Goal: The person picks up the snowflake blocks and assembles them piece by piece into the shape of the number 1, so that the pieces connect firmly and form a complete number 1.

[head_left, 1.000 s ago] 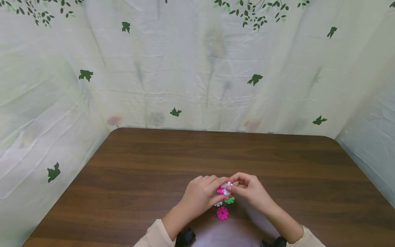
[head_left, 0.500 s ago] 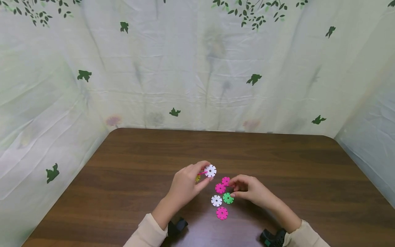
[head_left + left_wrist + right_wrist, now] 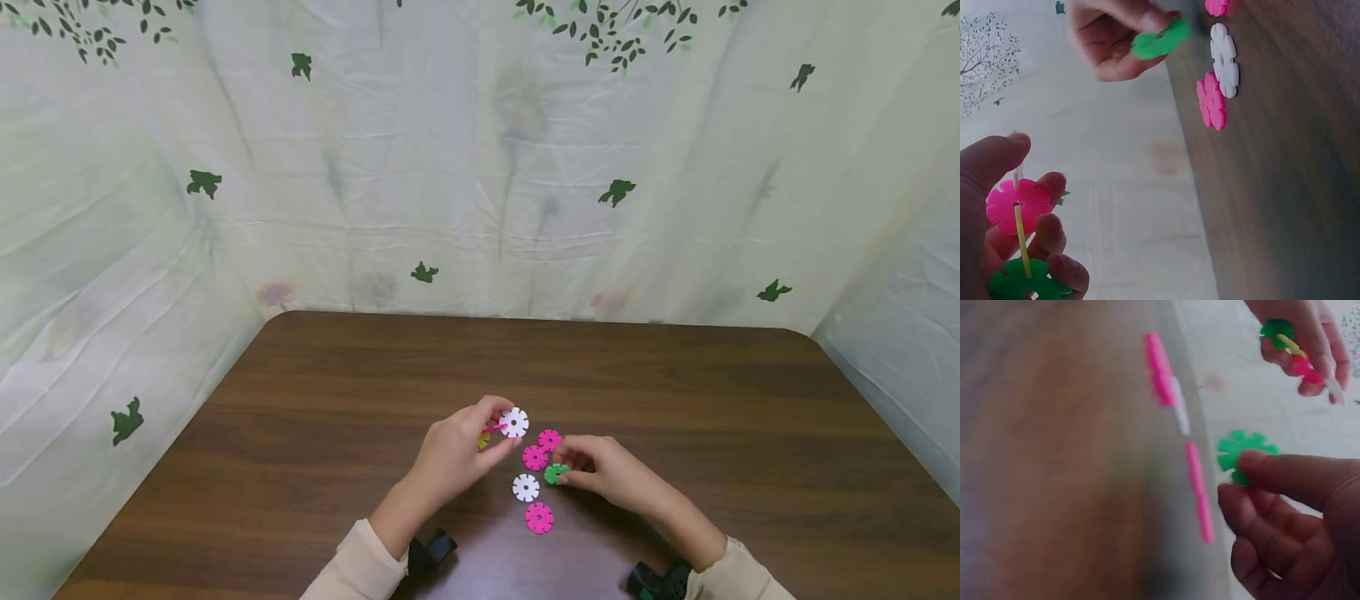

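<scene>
My left hand [image 3: 459,446] holds a chain of interlocked notched plastic discs above the table. In the head view the chain's white disc [image 3: 513,422] faces up at the fingertips. The left wrist view shows its pink disc [image 3: 1019,206], a yellow disc [image 3: 1022,240] seen edge-on and a green disc [image 3: 1030,281] along the fingers. My right hand [image 3: 611,475] pinches a loose green disc [image 3: 1241,450] between thumb and fingers, lifted off the table. Close by on the table lie pink discs [image 3: 536,457] and a white disc [image 3: 526,487].
A brown wooden table [image 3: 337,383] spans the front. Another pink disc [image 3: 539,518] lies nearest the person. A pale curtain [image 3: 465,167] with leaf and bird prints hangs behind the table's far edge. Dark wrist devices [image 3: 432,552] sit at both cuffs.
The left hand has drawn away leftward with the chain, the white disc now on it. The right hand, earlier at the chain, has gone to the green disc and picked it up.
</scene>
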`<state>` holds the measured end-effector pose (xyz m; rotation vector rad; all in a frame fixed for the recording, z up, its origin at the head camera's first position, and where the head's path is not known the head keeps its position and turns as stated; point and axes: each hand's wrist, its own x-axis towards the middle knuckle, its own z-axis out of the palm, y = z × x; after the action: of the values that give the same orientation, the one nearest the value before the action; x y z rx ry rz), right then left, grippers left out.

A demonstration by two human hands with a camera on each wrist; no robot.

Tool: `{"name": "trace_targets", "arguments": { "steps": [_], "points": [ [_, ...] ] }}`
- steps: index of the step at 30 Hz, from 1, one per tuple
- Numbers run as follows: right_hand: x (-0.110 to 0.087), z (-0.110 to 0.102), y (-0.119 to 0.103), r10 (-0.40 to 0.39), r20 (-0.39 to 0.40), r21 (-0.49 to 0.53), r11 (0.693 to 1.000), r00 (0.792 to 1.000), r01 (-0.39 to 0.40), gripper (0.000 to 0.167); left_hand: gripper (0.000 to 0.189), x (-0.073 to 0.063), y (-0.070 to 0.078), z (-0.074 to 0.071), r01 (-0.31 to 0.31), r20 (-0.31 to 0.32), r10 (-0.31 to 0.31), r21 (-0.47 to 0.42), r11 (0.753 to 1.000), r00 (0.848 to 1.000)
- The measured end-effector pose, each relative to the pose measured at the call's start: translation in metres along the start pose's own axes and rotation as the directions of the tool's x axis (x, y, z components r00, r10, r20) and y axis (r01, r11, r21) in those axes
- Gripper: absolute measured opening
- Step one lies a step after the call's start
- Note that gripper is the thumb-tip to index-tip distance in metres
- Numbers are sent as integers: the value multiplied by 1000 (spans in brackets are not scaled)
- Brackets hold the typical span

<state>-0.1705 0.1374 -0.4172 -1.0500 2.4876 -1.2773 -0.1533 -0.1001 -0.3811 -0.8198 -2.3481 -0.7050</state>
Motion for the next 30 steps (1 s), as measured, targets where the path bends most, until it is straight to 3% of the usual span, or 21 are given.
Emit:
{"name": "trace_targets", "arguments": {
  "steps": [7, 11, 15, 21, 30],
  "points": [
    [-2, -14, -21, -79, -199, 86, 991, 977, 98, 12, 37, -1, 9, 3, 1, 44, 1, -33, 999, 999],
    [-3, -16, -29, -112, -259, 103, 984, 959, 142, 13, 37, -2, 14, 6, -18, 82, 22, -55, 998, 996],
    [-3, -15, -31, -150, -290, 96, 978, 945, 184, 15, 38, -3, 17, 8, -11, 92, 17, -66, 998, 996],
    [-2, -13, -32, -266, -323, -12, 961, 908, 277, 22, 38, -3, 19, 9, -19, 78, 27, -97, 995, 997],
    [-2, -14, -39, -305, -335, -68, 952, 891, 300, 23, 35, -4, 20, 11, -78, 45, 82, -101, 992, 996]
  ]
}}
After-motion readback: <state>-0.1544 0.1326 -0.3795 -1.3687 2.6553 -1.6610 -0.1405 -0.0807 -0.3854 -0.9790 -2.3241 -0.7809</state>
